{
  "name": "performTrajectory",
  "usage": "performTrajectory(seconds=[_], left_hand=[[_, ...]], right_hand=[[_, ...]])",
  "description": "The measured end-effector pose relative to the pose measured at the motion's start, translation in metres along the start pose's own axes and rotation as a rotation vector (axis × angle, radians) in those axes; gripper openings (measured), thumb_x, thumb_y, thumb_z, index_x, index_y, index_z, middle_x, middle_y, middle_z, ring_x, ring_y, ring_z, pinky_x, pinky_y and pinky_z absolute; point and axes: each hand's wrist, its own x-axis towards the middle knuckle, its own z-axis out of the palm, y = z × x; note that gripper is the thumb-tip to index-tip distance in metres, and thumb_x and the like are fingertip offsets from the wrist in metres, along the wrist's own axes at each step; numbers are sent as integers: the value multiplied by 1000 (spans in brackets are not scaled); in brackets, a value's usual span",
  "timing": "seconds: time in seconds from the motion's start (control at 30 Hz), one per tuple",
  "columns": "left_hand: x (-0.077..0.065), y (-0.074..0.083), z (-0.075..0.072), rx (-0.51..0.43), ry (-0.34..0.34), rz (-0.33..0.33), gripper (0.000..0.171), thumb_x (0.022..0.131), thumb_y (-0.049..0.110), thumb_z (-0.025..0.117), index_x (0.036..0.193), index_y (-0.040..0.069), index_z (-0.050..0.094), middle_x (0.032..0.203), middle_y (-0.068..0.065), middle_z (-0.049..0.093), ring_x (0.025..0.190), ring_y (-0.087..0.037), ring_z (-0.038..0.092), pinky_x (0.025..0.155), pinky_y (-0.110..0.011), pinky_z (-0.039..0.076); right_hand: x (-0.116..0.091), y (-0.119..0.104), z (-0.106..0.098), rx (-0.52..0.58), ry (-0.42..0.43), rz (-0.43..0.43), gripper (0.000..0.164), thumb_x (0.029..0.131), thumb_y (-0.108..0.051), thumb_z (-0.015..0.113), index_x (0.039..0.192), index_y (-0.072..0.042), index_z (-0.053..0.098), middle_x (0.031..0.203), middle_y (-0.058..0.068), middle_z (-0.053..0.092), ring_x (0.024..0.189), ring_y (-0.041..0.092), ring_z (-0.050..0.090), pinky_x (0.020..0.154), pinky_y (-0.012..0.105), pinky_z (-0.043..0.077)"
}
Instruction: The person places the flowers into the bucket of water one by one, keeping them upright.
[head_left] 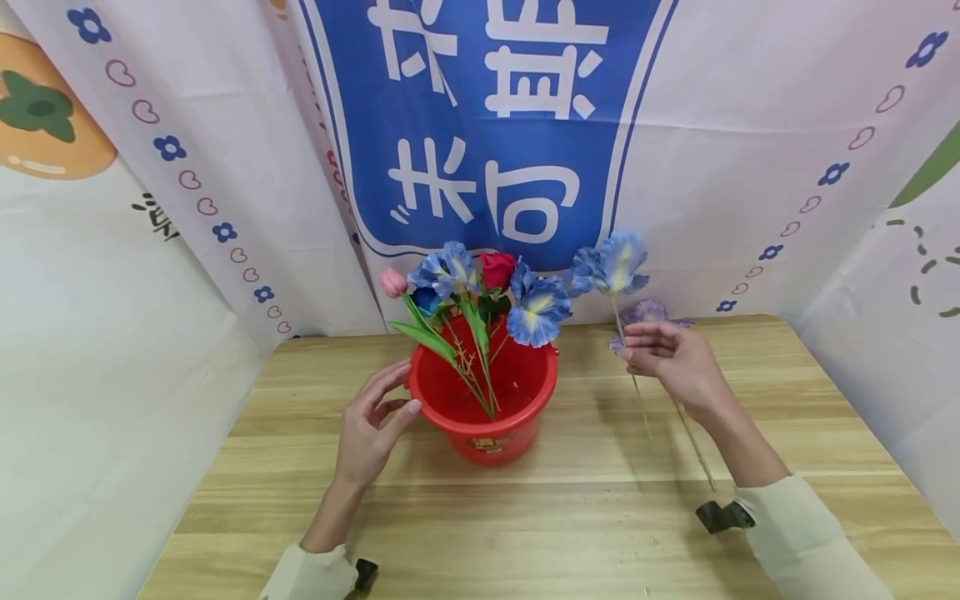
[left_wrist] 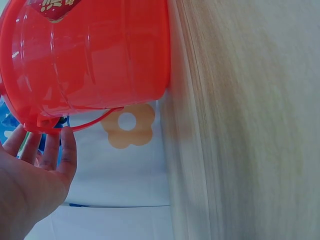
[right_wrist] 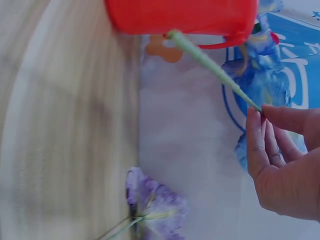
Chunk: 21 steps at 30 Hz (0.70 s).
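A red bucket (head_left: 487,446) stands on the table with artificial flowers in it: a pink tulip (head_left: 393,282), a red rose (head_left: 497,271) and blue irises (head_left: 538,310). My left hand (head_left: 369,432) rests against the left of its rim, fingers fairly straight; the left wrist view shows the fingertips by the rim and red handle (left_wrist: 92,121). To the right of the bucket, my right hand (head_left: 675,367) pinches the stem of another blue iris (head_left: 617,262) between thumb and fingers. Its bloom points up, the stem's lower end hanging free. Behind that hand lies a purple iris (right_wrist: 156,207) on the table.
The wooden table (head_left: 525,533) backs onto a white printed cloth (head_left: 697,167) with a blue panel (head_left: 480,117). Similar cloth hangs along the left and right sides. A black wrist mount (head_left: 723,517) sits at my right cuff.
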Motion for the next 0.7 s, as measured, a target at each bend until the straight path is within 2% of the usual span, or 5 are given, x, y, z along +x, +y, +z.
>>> performTrajectory(seconds=[0.17, 0.27, 0.5, 0.6, 0.7], left_hand=[[1, 0, 0, -1, -2, 4, 50, 93, -9, 73, 142, 0, 67, 147, -21, 62, 125, -12, 65, 93, -20, 62], [1, 0, 0, 0, -3, -1, 50, 94, -9, 73, 142, 0, 66, 148, -20, 62, 125, -12, 65, 93, -21, 62], [1, 0, 0, 0, -3, -12, 50, 94, -8, 73, 143, 1, 66, 148, -20, 62, 126, -12, 64, 93, -21, 62], [1, 1, 0, 2, -3, -16, 50, 94, -8, 73, 143, 0, 66, 148, -20, 62, 126, -11, 64, 93, -20, 62], [0, 1, 0, 3, -2, -18, 50, 94, -8, 73, 143, 0, 66, 148, -20, 62, 126, -11, 64, 93, -20, 62]], right_hand=[[-3, -12, 1, 44, 44, -43, 47, 98, 4, 72, 141, 13, 56, 106, -14, 73, 100, 5, 74, 88, 24, 65], [-3, -19, 2, 66, 75, -87, 43, 97, 7, 71, 137, 13, 59, 104, -13, 75, 99, 7, 75, 86, 23, 65], [-2, -42, 14, 18, 140, -127, 38, 98, -6, 77, 133, 2, 66, 109, -7, 75, 99, 5, 74, 86, 17, 62], [-1, -54, 22, 60, 148, -150, 33, 97, -5, 78, 129, -3, 69, 109, -6, 75, 98, 6, 75, 86, 17, 62], [3, -67, 32, 124, 138, -184, 32, 96, -1, 77, 127, -3, 70, 108, -3, 75, 95, 9, 75, 84, 21, 64]])
